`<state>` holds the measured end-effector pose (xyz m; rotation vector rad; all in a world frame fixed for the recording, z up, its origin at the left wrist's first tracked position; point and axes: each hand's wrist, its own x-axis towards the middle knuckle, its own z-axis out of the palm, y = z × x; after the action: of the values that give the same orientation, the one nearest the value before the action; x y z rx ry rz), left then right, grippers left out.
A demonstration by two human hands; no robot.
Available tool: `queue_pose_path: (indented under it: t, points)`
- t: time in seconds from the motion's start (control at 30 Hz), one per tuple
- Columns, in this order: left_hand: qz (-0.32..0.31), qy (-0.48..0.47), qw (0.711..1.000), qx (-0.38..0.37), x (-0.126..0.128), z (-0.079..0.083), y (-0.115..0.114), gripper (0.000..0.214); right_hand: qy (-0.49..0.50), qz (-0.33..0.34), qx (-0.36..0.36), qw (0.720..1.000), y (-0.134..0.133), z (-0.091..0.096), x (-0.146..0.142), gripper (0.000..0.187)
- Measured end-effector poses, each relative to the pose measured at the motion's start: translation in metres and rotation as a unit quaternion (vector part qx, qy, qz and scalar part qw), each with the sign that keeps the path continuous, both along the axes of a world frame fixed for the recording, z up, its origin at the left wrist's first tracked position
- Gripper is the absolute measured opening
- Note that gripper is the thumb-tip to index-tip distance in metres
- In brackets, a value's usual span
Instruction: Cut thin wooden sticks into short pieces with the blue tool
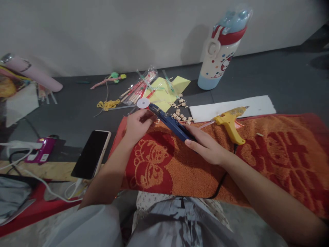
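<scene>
My right hand [205,144] is closed around the near end of a long blue hand tool [171,123] with a dark head, whose exact kind I cannot make out. It slants up and left above an orange and red towel [197,175]. Close to the tool's far end is my left hand [140,125], its thumb and fingers drawn together; anything between them is too small or hidden. Small cut wooden pieces [178,112] lie scattered just beyond the tool. A white spool [143,103] sits past my left fingertips.
A yellow glue gun [231,123] rests on the towel and a white board [257,104]. Behind are yellow paper [181,85], wrapped sticks [136,91] and an upright bottle [213,65]. Leftward are yellow string [108,104], a phone [91,154] and a purple power strip [46,151] with cables.
</scene>
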<state>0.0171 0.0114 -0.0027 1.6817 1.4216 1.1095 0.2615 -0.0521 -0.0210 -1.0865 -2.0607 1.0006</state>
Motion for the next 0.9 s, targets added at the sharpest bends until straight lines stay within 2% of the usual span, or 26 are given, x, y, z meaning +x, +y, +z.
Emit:
queue_pose_path:
  t: [0.9]
  points:
    - [0.019,0.022,0.999,0.025,-0.0035,-0.0049,0.0025,0.013,0.002,0.008,-0.015,1.0,0.0006,0.0018,0.0009,0.056]
